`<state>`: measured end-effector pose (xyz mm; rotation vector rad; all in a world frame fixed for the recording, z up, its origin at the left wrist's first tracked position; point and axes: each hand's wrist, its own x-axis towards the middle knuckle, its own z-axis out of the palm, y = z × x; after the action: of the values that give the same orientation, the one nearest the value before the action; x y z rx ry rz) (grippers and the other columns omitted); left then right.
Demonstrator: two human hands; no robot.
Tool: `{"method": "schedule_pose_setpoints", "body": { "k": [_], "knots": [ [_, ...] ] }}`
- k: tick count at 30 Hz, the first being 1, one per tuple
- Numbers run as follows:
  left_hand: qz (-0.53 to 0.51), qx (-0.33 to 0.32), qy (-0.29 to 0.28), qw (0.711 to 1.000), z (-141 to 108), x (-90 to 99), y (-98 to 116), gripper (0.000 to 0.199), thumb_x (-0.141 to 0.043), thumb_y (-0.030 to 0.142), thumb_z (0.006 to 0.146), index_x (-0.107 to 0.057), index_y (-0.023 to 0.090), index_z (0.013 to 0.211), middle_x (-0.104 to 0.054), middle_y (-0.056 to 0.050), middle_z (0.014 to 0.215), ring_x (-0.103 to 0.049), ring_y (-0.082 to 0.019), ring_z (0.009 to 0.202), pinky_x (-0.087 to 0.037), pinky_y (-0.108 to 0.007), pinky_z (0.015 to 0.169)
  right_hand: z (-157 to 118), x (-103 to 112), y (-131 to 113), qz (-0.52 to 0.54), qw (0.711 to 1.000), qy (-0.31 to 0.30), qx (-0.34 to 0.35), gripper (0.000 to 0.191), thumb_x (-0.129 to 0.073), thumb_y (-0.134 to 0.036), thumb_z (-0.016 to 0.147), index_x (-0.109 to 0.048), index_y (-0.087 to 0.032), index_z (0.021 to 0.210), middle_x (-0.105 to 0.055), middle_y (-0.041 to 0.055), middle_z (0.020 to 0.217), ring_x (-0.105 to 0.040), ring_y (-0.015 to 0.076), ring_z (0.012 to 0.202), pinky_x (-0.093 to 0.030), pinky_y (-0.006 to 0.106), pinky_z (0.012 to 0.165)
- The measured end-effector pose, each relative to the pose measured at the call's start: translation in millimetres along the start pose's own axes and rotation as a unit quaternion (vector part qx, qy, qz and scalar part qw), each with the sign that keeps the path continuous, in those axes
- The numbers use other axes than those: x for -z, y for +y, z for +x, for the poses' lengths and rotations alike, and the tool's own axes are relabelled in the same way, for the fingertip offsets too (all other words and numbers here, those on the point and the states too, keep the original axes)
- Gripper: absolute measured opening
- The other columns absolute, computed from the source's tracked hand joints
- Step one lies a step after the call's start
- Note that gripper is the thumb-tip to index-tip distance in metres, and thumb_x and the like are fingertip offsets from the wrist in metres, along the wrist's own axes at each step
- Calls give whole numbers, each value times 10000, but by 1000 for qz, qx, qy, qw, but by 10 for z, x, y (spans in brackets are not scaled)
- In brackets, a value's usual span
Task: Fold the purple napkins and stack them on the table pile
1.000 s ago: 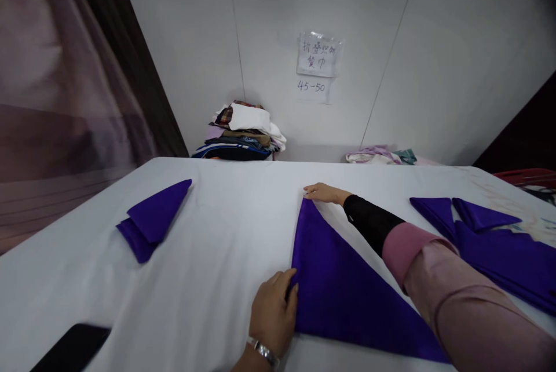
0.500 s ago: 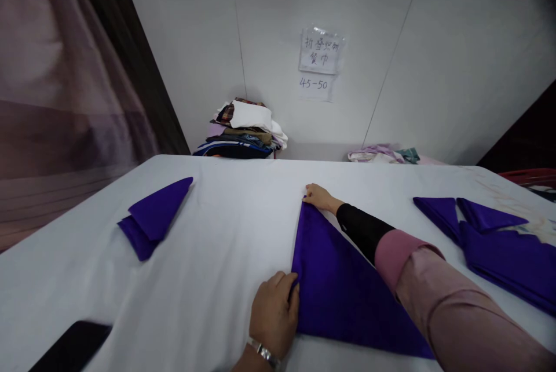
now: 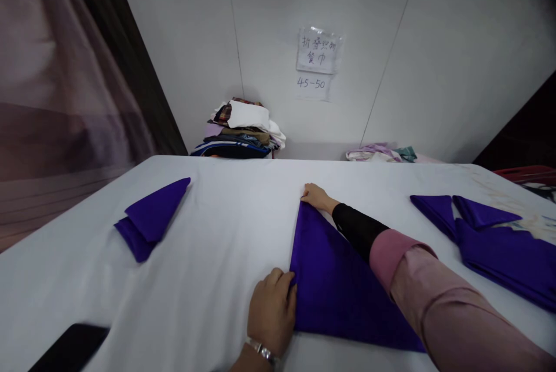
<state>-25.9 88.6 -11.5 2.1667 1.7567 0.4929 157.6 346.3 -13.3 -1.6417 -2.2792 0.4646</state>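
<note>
From my remote view, the large purple cloth (image 3: pixel 343 285) lies on the white-covered tabletop (image 3: pixel 217 244), from the centre to the lower right of the frame, its top corner pointing toward the wall (image 3: pixel 278 24). My right hand (image 3: pixel 317 196) is at that corner, fingers closed in a pinch on the fabric; the right forearm (image 3: pixel 417 267) crosses over the sloping right edge. My left hand (image 3: pixel 270 308), at bottom centre, has its fingers partly curled, tips touching the left edge; I cannot tell whether they grip it. A folded purple piece (image 3: pixel 158 210) rests at left. Further folded purple pieces (image 3: pixel 508 256) are grouped at right. A black flat object (image 3: pixel 72 347) occupies the lower left corner.
</note>
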Motion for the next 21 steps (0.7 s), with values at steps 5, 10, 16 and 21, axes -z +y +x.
{"method": "schedule_pose_setpoints", "body": {
  "k": [5,10,16,21],
  "knots": [
    [-11,10,2,1000,2,20,1,334,-413,206,856,-538,220,1165,-583,-63,1063,-546,-193,910,-412,-341,811,-70,21,-57,76,996,32,18,223,-555,-284,869,-572,-147,1043,-564,74,1120,-557,199,983,-467,407,838],
    [-15,16,13,1000,6,11,-12,402,-407,208,852,-464,196,1249,-560,-83,1129,-534,-209,977,-411,-358,842,-208,215,-92,192,979,64,24,82,-545,-204,800,-542,-160,730,-613,29,790,-570,155,752,-467,306,711],
    [-19,11,24,999,27,3,-41,428,-417,227,851,-425,176,1276,-560,-94,1140,-547,-211,990,-428,-362,854,-484,603,-163,319,942,90,45,155,-545,-323,749,-485,-184,715,-529,-35,638,-502,117,598,-428,263,594],
    [-5,-2,41,999,54,28,-43,423,-438,229,847,-434,153,1263,-576,-95,1098,-566,-207,938,-449,-347,825,-930,944,-266,373,922,87,63,192,-620,-342,706,-513,-184,731,-512,-53,604,-487,101,575,-413,252,587]
  ]
}}
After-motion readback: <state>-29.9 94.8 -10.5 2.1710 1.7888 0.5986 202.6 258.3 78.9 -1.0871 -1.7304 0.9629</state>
